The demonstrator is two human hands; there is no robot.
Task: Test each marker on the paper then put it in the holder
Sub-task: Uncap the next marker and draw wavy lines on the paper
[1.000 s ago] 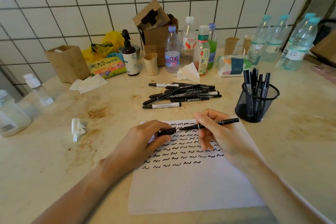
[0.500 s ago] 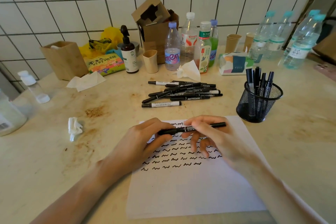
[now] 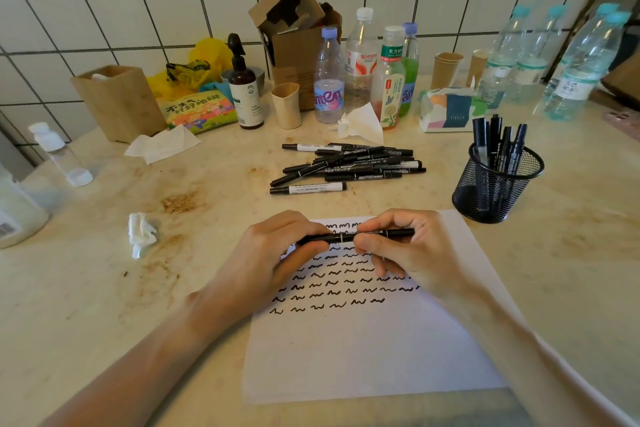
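A black marker (image 3: 346, 236) lies level between both hands above the white paper (image 3: 374, 354), which carries several rows of black squiggles. My left hand (image 3: 273, 253) pinches the cap end of the marker. My right hand (image 3: 405, 253) grips the barrel, whose far end sticks out to the right. The cap sits on the marker. A pile of several black markers (image 3: 349, 165) lies on the table beyond the paper. The black mesh holder (image 3: 495, 189) stands at the right with several markers upright in it.
Along the tiled wall stand bottles (image 3: 329, 80), a cardboard box (image 3: 294, 42), paper cups (image 3: 286, 105), a tissue pack (image 3: 450, 109) and a pump bottle (image 3: 244, 90). A crumpled tissue (image 3: 140, 234) lies left of the paper.
The cap in my left hand and the marker in my right came together; the cap now sits on the marker, held level over the paper.
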